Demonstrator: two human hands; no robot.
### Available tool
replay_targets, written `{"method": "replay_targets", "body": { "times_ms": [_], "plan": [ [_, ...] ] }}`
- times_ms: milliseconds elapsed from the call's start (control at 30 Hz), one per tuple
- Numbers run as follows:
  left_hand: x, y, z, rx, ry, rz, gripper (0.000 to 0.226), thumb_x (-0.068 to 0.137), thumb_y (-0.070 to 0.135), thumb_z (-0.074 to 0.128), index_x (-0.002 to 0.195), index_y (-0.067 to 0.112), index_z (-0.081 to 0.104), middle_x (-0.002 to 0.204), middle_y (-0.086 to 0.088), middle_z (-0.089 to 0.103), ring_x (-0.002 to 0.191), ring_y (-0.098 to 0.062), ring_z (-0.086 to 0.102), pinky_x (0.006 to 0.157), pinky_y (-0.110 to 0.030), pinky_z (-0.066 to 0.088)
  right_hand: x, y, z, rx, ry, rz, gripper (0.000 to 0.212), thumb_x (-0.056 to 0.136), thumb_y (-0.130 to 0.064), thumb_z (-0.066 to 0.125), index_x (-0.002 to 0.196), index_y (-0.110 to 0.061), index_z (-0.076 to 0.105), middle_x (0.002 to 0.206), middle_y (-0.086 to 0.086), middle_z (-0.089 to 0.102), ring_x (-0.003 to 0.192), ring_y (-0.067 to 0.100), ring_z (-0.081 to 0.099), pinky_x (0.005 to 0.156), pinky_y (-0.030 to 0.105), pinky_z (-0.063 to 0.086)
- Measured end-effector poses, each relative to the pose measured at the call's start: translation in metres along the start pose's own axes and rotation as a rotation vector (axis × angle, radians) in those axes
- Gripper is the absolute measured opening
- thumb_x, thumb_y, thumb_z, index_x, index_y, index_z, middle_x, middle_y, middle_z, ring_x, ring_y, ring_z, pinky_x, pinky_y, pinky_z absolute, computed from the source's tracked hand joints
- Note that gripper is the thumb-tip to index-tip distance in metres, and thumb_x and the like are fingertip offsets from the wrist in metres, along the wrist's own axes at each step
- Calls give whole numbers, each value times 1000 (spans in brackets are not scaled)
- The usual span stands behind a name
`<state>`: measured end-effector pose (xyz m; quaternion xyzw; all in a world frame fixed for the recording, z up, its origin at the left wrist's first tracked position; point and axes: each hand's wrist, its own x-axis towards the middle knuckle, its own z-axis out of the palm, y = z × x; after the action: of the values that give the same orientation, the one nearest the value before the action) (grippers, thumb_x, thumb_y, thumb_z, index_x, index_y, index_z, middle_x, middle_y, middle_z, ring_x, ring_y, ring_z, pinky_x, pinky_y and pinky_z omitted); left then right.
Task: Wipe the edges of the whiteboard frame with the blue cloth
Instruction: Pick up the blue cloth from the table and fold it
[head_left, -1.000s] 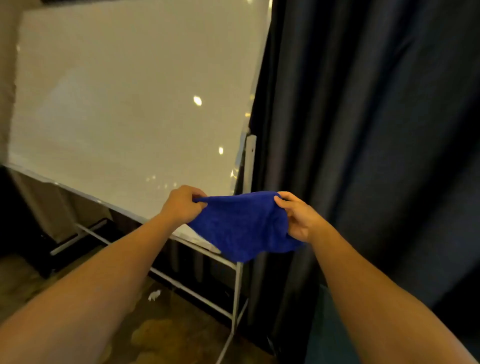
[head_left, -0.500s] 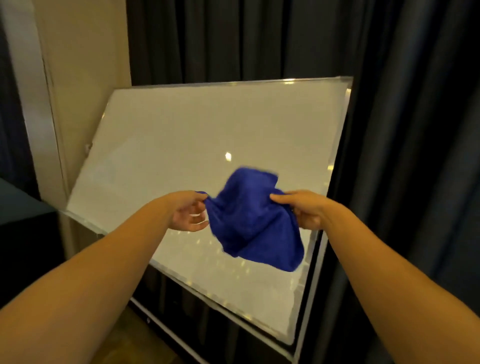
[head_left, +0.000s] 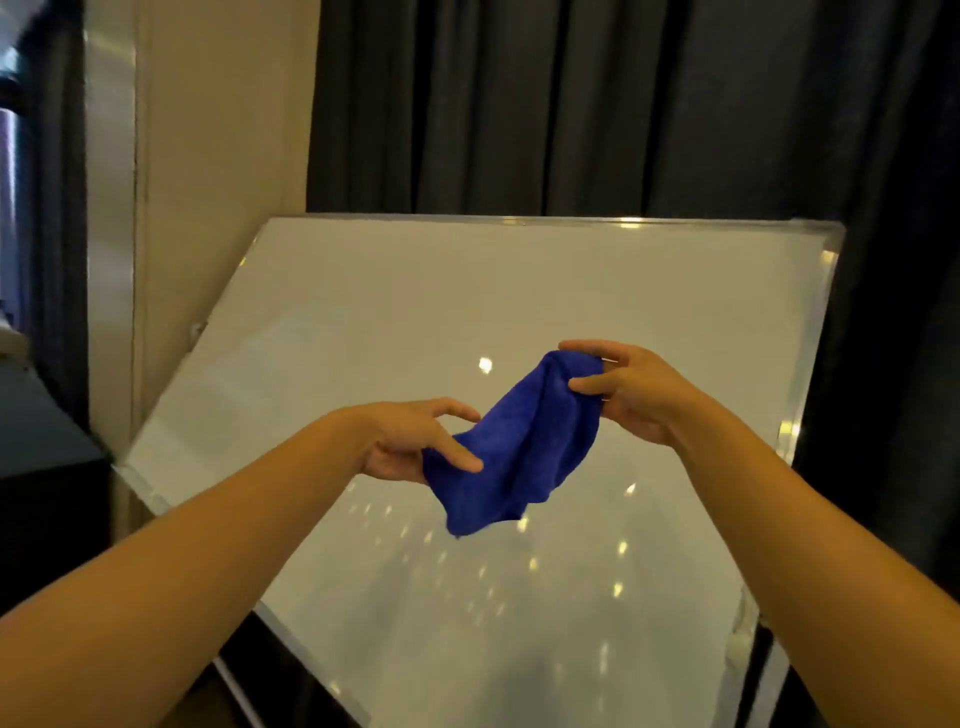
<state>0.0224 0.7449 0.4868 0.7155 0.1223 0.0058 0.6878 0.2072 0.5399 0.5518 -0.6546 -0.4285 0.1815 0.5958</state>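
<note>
The right hand (head_left: 631, 397) pinches the upper end of the blue cloth (head_left: 511, 447) between thumb and fingers, and the left hand (head_left: 415, 441) holds the lower left part of it, the thumb lying on top of the fabric and the fingers underneath. Both hands are closed on the cloth, which hangs bunched between them in the air, its loose corner pointing down. I think it is held like this to gather or fold it into a pad before wiping; it does not touch the board.

Behind the cloth is the whiteboard (head_left: 363, 332), tilted back. Its metal frame (head_left: 810, 332) runs along the far edge and down the right side, near the right hand. Dark curtains (head_left: 571, 104) hang behind and to the right, and a pale wall (head_left: 208, 130) is at the far left.

I see no writing or label on the board or the cloth, only small reflections of lamps.
</note>
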Motion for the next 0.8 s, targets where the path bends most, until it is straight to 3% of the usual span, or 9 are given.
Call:
{"method": "replay_targets", "body": {
  "times_ms": [133,200,267,367,467,533,633,700,800],
  "plan": [
    [10,27,-58,409,250,-90,38,75,-10,72,111,-1,65,110,-20,71,94,-31,68,77,-39,58,27,-16,-6,-375,93,-66,36,91,7,58,109,-20,74,105,9,74,96,25,70,77,39,61],
    [22,34,-90,396,404,-68,29,80,-1,70,109,-2,66,104,-19,69,85,-30,65,67,-38,57,42,-20,2,-364,136,-114,33,95,3,56,106,-21,75,105,5,73,96,22,68,74,36,61],
    [38,38,-115,206,472,38,20,88,5,63,108,6,65,101,-15,66,84,-29,64,65,-44,57,61,-20,16,-283,196,-162,32,96,1,53,104,-20,76,104,2,73,97,21,68,68,29,60],
    [68,38,-137,-202,434,170,23,92,5,57,113,11,63,103,-12,69,91,-28,68,73,-53,55,88,-14,40,-72,281,-187,33,98,0,49,103,-18,76,106,1,73,99,22,67,68,29,60],
    [91,45,-168,-483,396,104,31,84,3,67,113,11,59,101,-9,65,84,-25,66,59,-45,54,117,-11,57,75,378,-177,34,100,0,46,107,-16,75,115,5,70,104,24,65,71,30,58],
    [98,58,-193,-446,322,7,44,81,1,70,120,7,52,103,-12,60,84,-27,65,59,-44,57,136,-13,63,126,455,-138,31,100,-1,47,113,-14,71,119,8,67,106,25,65,72,30,59],
    [106,86,-223,-386,227,13,49,81,-5,68,124,3,48,101,-15,56,79,-25,63,53,-39,60,155,-23,69,172,529,-54,32,91,2,61,119,-13,66,121,10,63,105,27,64,72,31,61],
    [111,105,-237,-456,204,106,49,80,-2,71,123,6,49,105,-15,56,80,-24,62,49,-36,59,163,-29,71,112,505,-37,53,79,2,73,128,-14,61,126,8,60,109,27,63,72,31,61],
    [125,128,-258,-421,126,331,48,79,1,74,121,13,54,112,-13,61,92,-23,64,59,-31,61,169,-35,76,-73,478,-17,86,64,-3,83,141,-17,48,134,1,54,113,26,60,74,33,61]
  ]
}}
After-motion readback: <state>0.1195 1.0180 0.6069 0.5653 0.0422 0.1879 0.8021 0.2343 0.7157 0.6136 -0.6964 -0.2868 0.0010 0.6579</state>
